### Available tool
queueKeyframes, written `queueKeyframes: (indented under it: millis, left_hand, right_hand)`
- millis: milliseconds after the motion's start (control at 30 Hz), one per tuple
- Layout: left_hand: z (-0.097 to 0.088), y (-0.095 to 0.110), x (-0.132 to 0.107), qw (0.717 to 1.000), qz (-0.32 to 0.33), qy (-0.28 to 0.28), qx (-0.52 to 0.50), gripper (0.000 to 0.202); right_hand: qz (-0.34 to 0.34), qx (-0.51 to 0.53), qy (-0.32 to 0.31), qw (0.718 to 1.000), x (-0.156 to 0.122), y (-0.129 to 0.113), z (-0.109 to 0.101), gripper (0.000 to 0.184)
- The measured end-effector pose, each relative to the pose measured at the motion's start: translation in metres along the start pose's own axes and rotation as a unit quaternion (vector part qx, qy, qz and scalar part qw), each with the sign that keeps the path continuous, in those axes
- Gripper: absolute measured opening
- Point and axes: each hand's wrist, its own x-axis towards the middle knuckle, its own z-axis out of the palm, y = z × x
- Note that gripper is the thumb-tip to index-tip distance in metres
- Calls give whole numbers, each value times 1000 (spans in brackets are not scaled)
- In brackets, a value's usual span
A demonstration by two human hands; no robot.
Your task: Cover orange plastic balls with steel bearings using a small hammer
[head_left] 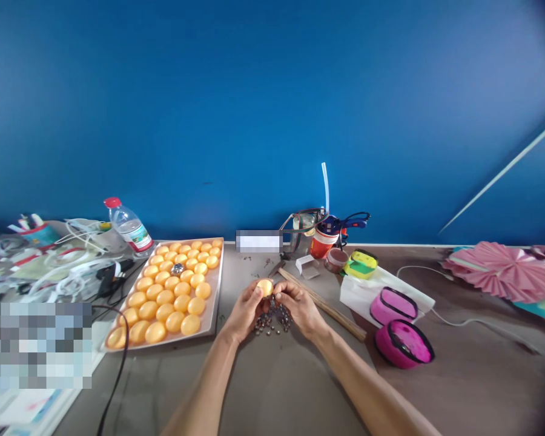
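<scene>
My left hand (pixel 245 310) is closed, its thumb and fingers pinching a shiny orange-yellow ball (pixel 264 287) above the table. On the ball's right side my right hand (pixel 301 307) has its fingertips pressed together close against it; whatever they hold is too small to make out. Under and between both hands lies a loose pile of small shiny metal beads (pixel 272 322), partly covered by the fingers. To the left, a white tray (pixel 217 293) carries rows of similar orange-yellow balls (pixel 165 296), with one silvery studded piece (pixel 177 269) among them.
Wooden sticks (pixel 329 306) lie just right of my right hand. Beyond are an orange cup (pixel 323 243), a small jar (pixel 336 260), and pink mesh cases (pixel 404 344). A bottle (pixel 134 230) and tangled cables (pixel 68 272) sit left; a black cable (pixel 126 351) crosses the tray's corner.
</scene>
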Motion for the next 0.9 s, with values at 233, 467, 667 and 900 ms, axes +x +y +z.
queueKeyframes:
  millis: [233,467,667,900]
  left_hand:
    - [1,1,0,1000,-1,-10,17,36]
    - [0,-1,-1,998,11,-19,63,37]
    - [0,-1,-2,997,10,-26,77,36]
    - [2,0,-2,995,16,-7,102,39]
  right_hand:
    - [14,19,8,1000,-1,-2,2,25]
    - [34,48,-2,998,-1,-1,2,24]
    - [31,38,-3,999,-1,-2,2,25]
    - [40,-10,2,999,-2,-7,1,24]
